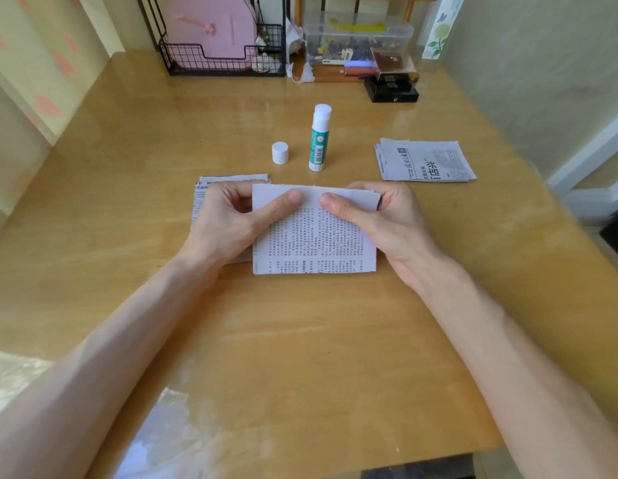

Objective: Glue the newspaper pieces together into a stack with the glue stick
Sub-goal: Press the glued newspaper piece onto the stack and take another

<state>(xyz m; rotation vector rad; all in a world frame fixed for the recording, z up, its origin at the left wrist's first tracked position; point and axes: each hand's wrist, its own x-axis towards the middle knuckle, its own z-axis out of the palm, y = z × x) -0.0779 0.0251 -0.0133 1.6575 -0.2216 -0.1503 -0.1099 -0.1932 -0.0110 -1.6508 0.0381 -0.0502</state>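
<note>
Glossy yellow-brown wooden desk (300,340) is seen from above, set against pale walls. A rectangular white newspaper piece printed with columns of small black text (314,243) is held at the desk's centre by two bare hands. Its top edge is pinched by the left hand (228,223) and the right hand (380,219) – thumbs pressed on the front, fingers curled behind.

A second printed newspaper piece (231,179) lies flat under the left hand. Just beyond, a green-and-white glue stick (319,140) stands upright and uncapped, with its small white cap (279,152) beside it. A loose pile of cut newspaper pieces (425,160) lies to the right – well apart from the hands. A black wire basket (224,57) and a clear plastic box (355,39) are placed at the far edge.
</note>
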